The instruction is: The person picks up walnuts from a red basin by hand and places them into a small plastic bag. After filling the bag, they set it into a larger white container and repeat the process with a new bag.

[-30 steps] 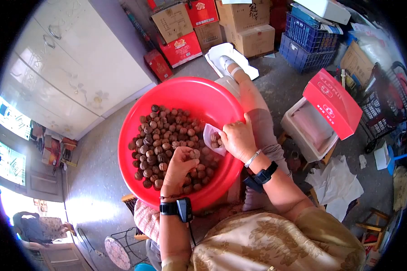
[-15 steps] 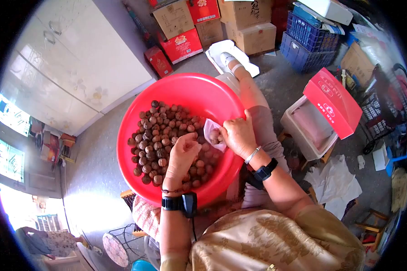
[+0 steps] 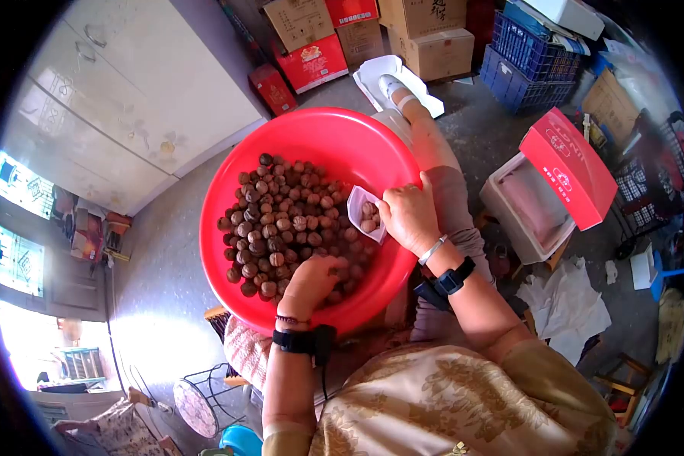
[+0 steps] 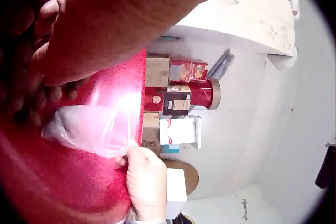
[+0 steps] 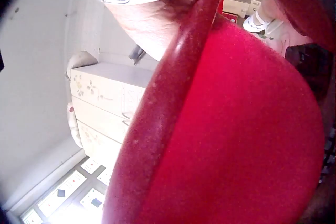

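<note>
A wide red basin (image 3: 349,133) holds a heap of brown walnuts (image 3: 270,216), mostly to its left. My left hand (image 3: 314,283) reaches down into the near part of the heap, its fingertips among the nuts; what lies under its fingers I cannot tell. At the basin's right rim my right hand (image 3: 410,216) pinches the edge of a small clear plastic bag (image 3: 355,204) with several walnuts inside. In the left wrist view the bag (image 4: 89,124) hangs against the basin's inner wall, its top between the right hand's thumb and fingers (image 4: 144,176).
An open foam box (image 3: 501,194) with a red lid (image 3: 570,171) stands to the right, near crumpled white paper (image 3: 566,304). Cardboard boxes (image 3: 437,53) and blue crates (image 3: 524,80) are stacked at the back. A white cabinet (image 3: 129,99) stands on the left.
My left hand, which held a walnut near the bag a second ago, has moved back and down into the heap. The right hand still pinches the bag at the rim.
</note>
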Available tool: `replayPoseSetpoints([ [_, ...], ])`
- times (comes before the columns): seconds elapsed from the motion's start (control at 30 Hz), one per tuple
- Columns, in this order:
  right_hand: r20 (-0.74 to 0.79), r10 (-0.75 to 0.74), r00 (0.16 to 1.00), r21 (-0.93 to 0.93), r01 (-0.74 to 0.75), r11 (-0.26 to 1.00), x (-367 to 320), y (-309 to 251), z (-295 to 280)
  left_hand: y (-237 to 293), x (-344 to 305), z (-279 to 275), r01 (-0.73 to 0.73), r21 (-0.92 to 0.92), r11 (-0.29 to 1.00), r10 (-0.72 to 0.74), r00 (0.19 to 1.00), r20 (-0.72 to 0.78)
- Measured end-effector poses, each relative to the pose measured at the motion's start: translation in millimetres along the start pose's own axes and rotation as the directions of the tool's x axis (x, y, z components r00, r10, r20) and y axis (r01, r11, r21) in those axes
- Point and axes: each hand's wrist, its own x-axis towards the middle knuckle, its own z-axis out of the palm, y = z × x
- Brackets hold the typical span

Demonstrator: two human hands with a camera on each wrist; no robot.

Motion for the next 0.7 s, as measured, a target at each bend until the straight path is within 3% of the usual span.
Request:
replayPoseSetpoints([
  [0.03,0.0,0.0,1.0,0.0,0.0,1.0,-0.2,-0.1,-0.1,2.7,0.2,0.8,0.0,0.0,1.0,0.0,1.0,0.0],
  [0.1,0.001,0.009,1.0,0.007,-0.009,1.0,0.1,-0.6,-0.4,21.4,0.5,-8.3,0.055,0.207,0.977,-0.087,0.985,0.147],
  [0.43,0.038,0.021,0.999,-0.007,-0.021,1.0,0.8,-1.6,-2.5,-18.6,5.1,18.3,-0.087,0.157,0.984,0.062,0.986,0.157],
  [0.5,0.048,0.023,0.999,-0.006,-0.023,1.0,1.4,-1.6,-3.3,-16.8,6.4,20.6,-0.01,0.164,0.986,-0.016,0.987,0.158],
  [0.6,0.032,0.027,0.999,0.006,-0.028,1.0,0.3,-2.2,-3.3,-4.2,6.2,13.4,-0.019,0.184,0.983,-0.015,0.983,0.181],
  [0.67,0.058,0.034,0.998,-0.004,-0.034,0.999,0.5,-2.4,-4.3,4.0,10.9,7.3,0.108,0.169,0.98,-0.157,0.937,0.312],
  [0.7,0.057,0.034,0.998,-0.005,-0.034,0.999,0.6,-2.2,-4.7,4.5,11.3,6.9,0.107,0.169,0.98,-0.156,0.937,0.312],
])
